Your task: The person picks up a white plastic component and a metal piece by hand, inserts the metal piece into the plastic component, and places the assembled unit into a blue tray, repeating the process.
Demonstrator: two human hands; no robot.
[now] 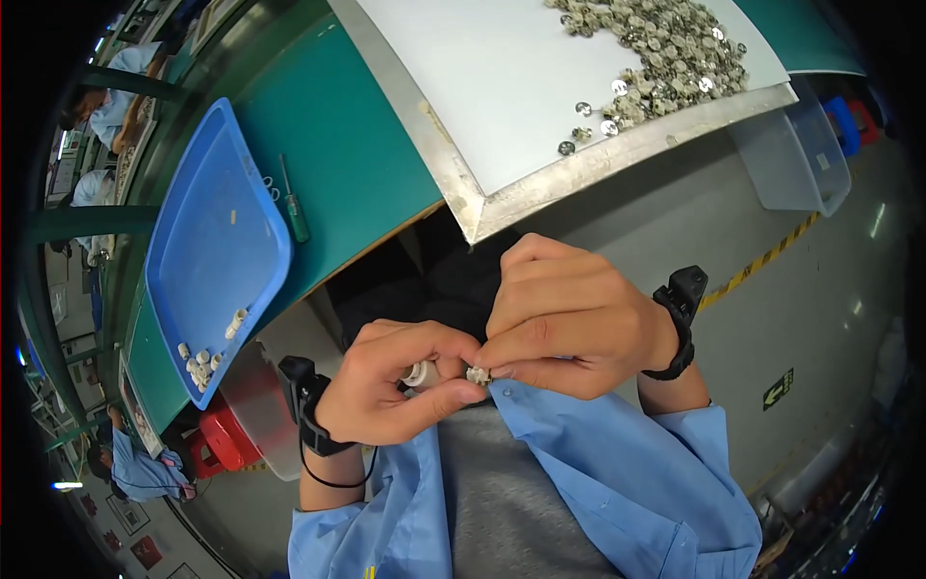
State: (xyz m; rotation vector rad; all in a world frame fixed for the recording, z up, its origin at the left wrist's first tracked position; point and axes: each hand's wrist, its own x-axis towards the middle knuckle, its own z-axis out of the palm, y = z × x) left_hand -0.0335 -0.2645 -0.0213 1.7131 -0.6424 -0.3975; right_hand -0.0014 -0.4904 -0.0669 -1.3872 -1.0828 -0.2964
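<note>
Tray [217,232] on table [328,125] at left, caps [201,370] in tray's near end, screwdriver [296,218] between tray and board [482,116], parts [666,58] piled on board's right, left hand [381,386] and right hand [579,323] before board, tub [796,154] right.

Light-blue jacket [617,473], open over grey shirt [492,492]. Black wrist straps [683,347], boxy mounts [687,283]; thin dark cable [338,485] at left, probably.
</note>
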